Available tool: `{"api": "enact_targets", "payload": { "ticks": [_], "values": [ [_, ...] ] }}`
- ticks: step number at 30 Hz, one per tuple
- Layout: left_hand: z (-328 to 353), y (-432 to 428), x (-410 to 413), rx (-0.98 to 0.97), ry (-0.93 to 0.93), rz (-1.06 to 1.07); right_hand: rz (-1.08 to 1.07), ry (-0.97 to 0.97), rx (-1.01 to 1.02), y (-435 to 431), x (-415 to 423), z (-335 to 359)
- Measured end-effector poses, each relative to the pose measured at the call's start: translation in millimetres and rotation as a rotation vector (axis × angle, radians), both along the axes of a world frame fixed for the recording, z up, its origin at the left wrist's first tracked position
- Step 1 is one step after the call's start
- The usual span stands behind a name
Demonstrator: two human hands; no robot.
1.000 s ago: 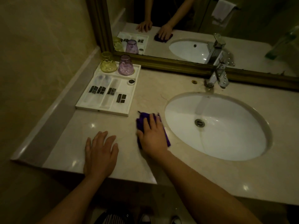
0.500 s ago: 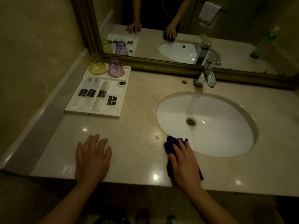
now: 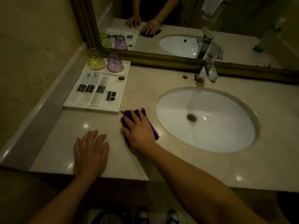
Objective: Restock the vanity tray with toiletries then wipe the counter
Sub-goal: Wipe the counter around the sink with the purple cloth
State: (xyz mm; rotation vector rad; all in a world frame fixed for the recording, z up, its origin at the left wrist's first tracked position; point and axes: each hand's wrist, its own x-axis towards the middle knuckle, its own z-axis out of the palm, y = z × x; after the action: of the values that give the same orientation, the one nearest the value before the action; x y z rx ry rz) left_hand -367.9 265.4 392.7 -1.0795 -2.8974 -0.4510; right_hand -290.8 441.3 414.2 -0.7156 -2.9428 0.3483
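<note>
The white compartment tray (image 3: 90,109) on the beige marble counter (image 3: 161,81) holds 2 upturned tumblers (image 3: 115,62) and black-labelled sachets (image 3: 111,96). The left hand (image 3: 90,152) lies flat, fingers spread, empty. The right hand (image 3: 139,130) presses a crumpled purple cloth (image 3: 129,113) with straight fingers, just beside the tray's front corner.

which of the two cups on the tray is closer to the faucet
The purple cup; the yellow cup stands beside it on the wall side, farther from the faucet.

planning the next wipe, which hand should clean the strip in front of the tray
Right: the right hand presses the cloth beside the tray; the left hand lies flat on the counter, empty.
</note>
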Motion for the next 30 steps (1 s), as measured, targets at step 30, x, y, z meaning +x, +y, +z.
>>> {"api": "enact_targets", "payload": {
  "ticks": [30],
  "values": [
    [6.3, 0.7, 3.3, -0.055, -0.017, -0.005, 0.054, 0.148, -0.131, -27.8, 58.2, -9.4]
  ]
}}
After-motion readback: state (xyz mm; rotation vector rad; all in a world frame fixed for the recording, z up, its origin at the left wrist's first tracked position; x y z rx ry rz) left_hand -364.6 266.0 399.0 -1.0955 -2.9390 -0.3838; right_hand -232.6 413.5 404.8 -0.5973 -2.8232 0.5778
